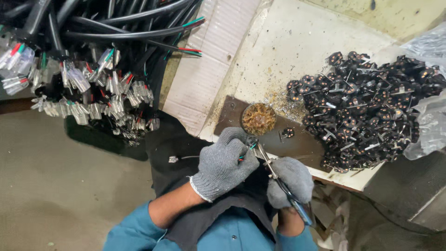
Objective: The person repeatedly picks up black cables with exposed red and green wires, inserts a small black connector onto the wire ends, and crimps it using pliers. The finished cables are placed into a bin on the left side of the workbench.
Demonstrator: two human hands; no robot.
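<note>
I observe both hands in grey knit gloves, working close together at the centre of the view. My left hand [224, 162] is closed around a cable end [246, 152] with red and green wire tips showing just past the fingers; the cable end sits at about 2 o'clock from that hand's palm. My right hand [291, 180] is closed on a pair of pliers [278, 179], whose blue handles run out toward 5 o'clock and whose nose points toward 11 o'clock, meeting the wire tips. Whether the nose is clamped on a wire I cannot tell.

At 12 o'clock from the hands, a small round tin [258, 119] of brownish paste rests on a dark plate [302, 145]. At 2 o'clock lies a heap of black plug inserts [367, 111], partly spilling from a clear plastic bag [429, 121]. At 10 o'clock hangs a bundle of black cables [83, 56] with metal terminals on stripped coloured ends
</note>
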